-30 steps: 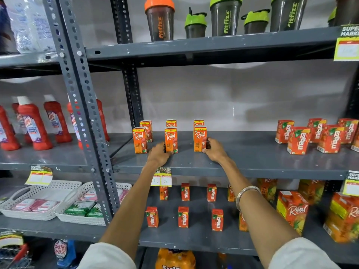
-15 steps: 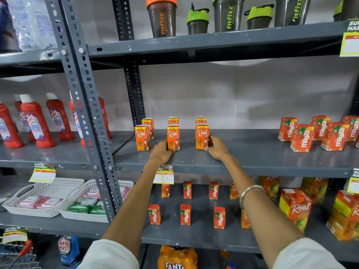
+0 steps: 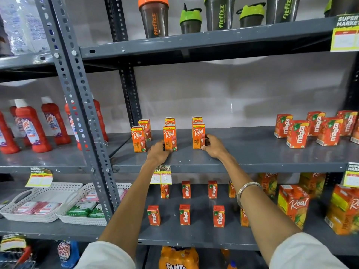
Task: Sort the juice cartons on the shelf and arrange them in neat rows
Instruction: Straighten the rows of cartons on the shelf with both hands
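Small orange Real juice cartons stand in two rows on the grey middle shelf (image 3: 242, 154). The front row has a left carton (image 3: 138, 139), a middle carton (image 3: 169, 137) and a right carton (image 3: 198, 135); three more stand behind them. My left hand (image 3: 158, 153) grips the base of the middle front carton. My right hand (image 3: 212, 145) holds the right front carton from its right side. Red Maaza cartons (image 3: 299, 133) sit loosely grouped at the shelf's right end.
Small Maaza cartons (image 3: 184, 214) stand in rows on the lower shelf beside large Real boxes (image 3: 294, 204). Shaker bottles (image 3: 154, 16) line the top shelf. Red cleaner bottles (image 3: 31, 129) and white baskets (image 3: 38, 208) fill the left bay behind a grey upright post (image 3: 77, 105).
Both hands have stayed on the two front cartons, which shifted only slightly. The view has drifted a little.
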### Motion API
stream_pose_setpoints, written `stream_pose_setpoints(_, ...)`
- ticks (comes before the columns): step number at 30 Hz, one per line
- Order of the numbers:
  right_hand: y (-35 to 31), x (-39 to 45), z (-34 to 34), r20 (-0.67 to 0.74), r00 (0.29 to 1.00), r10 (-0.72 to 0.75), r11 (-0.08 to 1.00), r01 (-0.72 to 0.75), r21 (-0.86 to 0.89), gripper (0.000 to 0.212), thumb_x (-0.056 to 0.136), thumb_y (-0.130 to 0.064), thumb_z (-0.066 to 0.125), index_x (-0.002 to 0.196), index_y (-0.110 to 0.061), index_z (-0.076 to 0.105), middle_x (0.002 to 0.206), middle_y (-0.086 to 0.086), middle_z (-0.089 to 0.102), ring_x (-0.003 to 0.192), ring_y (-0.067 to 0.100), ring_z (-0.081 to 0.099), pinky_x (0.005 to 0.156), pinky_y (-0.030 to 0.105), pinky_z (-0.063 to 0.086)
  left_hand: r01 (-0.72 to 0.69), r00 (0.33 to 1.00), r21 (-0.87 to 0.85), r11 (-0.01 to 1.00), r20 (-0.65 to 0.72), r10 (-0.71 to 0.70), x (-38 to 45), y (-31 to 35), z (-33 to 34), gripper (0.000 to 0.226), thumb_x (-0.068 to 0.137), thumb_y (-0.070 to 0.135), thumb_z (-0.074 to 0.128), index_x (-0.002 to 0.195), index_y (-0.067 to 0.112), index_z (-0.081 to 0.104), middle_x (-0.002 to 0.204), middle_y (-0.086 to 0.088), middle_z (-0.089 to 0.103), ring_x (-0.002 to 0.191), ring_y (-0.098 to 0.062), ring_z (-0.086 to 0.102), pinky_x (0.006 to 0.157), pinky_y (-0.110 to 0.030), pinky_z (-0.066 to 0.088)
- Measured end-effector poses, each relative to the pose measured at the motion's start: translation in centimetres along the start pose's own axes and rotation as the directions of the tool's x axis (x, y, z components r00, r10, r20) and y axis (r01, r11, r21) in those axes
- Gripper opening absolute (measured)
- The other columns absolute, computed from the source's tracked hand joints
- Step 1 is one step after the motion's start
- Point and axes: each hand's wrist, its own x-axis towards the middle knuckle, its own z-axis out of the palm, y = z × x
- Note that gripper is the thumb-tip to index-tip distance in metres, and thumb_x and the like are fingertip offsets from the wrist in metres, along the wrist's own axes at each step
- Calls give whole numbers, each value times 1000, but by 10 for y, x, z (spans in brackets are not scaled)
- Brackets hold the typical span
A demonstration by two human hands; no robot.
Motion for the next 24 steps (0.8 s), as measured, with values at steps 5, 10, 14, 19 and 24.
stream_pose_setpoints(5, 2, 3, -1, 6, 1000, 9, 1000, -10, 10, 56, 91, -11, 68, 143, -8, 46, 141, 14, 59, 131, 32, 56, 113, 46, 42, 13, 1000, -22, 1000, -6, -13, 0, 1, -2, 31, 99, 24, 62, 124, 6, 60, 127, -15, 69, 118, -34, 64, 105, -51, 49)
stream_pose_setpoints(10, 7, -2, -10, -7, 1000, -8, 1000, 8, -11, 81, 89, -23, 71, 154, -12, 25, 152, 15, 45, 140, 33, 47, 114, 50, 41, -12, 957, -46, 999, -290, -2, -18, 3, 1, 51, 97, 26, 66, 139, 8, 42, 134, -16, 59, 124, -34, 59, 100, -46, 51)
stream_pose_setpoints(14, 25, -21, -26, -182, 969, -166, 986, 157, -65, 58, 96, -37, 59, 148, -24, 36, 151, 6, 46, 138, 22, 47, 111, 38, 42, -223, 766, 251, 942, -553, 328, -41, 16, 17, 26, 102, 29, 54, 123, 15, 49, 119, -10, 59, 103, -28, 60, 81, -38, 53)
stream_pose_setpoints(19, 61, -64, -67, -376, 831, -410, 886, 266, -379, 43, 101, -43, 42, 140, -24, 43, 138, 2, 52, 130, 21, 49, 105, 38, 46, -446, 764, 223, 867, -410, 498, -60, 88, 83, 29, 103, 33, 50, 124, 14, 57, 121, -7, 64, 109, -26, 60, 92, -39, 52)
stream_pose_setpoints(24, 127, -104, -155, -415, 770, -484, 808, 211, -550, 46, 102, -37, 43, 141, -14, 48, 143, 6, 51, 135, 23, 48, 111, 40, 43, -567, 747, 162, 808, -313, 587, -77, 195, 171, 45, 104, 35, 49, 141, 10, 53, 149, -12, 53, 137, -30, 51, 115, -44, 43)
